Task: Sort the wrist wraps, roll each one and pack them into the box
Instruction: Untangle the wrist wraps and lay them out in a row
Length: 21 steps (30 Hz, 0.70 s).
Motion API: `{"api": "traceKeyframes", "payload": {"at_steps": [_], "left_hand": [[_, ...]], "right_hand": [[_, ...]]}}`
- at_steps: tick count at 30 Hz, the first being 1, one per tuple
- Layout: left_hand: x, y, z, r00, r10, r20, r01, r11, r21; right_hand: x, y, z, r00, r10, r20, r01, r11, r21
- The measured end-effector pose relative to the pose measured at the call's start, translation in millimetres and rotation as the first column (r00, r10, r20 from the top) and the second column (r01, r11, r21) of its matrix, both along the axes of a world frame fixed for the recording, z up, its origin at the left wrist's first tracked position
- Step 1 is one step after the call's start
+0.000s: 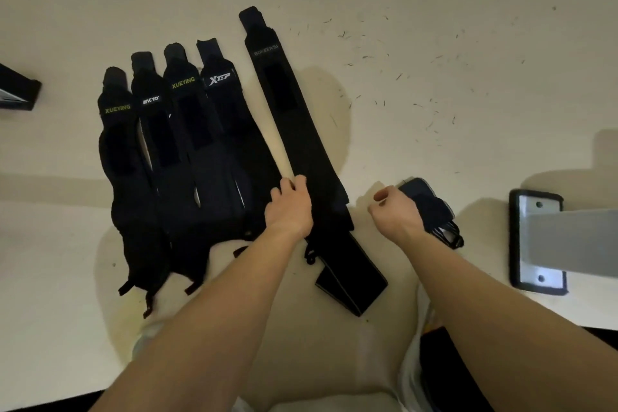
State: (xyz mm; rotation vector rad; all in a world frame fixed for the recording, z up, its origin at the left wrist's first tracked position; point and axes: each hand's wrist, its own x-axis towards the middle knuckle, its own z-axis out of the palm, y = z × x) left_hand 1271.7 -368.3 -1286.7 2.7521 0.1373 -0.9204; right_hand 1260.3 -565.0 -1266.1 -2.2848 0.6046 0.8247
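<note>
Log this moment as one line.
stage: sorting | left hand: grips edge of long wrap | right hand: curled at grey wrap, grip unclear | four wraps in row

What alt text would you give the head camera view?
A person's left hand pinches the edge of a long black wrap laid out on a cream table. Four more black wraps lie side by side left of it; the right hand curls beside a bunched grey wrap.

The black wrist wraps [291, 130] are matt woven cloth. The cream table [451, 10] looks smooth and dull; the grey bracket plate [535, 244] is bare metal.
</note>
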Motion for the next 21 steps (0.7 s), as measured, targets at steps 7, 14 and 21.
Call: {"api": "traceKeyframes", "payload": {"at_steps": [7,14,21], "left_hand": [[-45.3,-21.4,4.1,0.982,0.175,0.077,-0.169,0.982,-0.082],[-87.4,-24.7,12.9,0.868,0.496,-0.004,-0.486,0.85,-0.204],[-100.8,7.0,32.0,0.449,0.673,-0.588,-0.86,0.503,-0.081]], "right_hand": [[-72.2,1.6,-3.1,0.946,0.259,-0.193,-0.235,0.962,0.14],[-104.6,33.2,-10.5,0.972,0.123,-0.199,-0.093,0.984,0.152],[-114.0,28.9,19.1,0.814,0.367,-0.45,-0.144,0.878,0.457]]}}
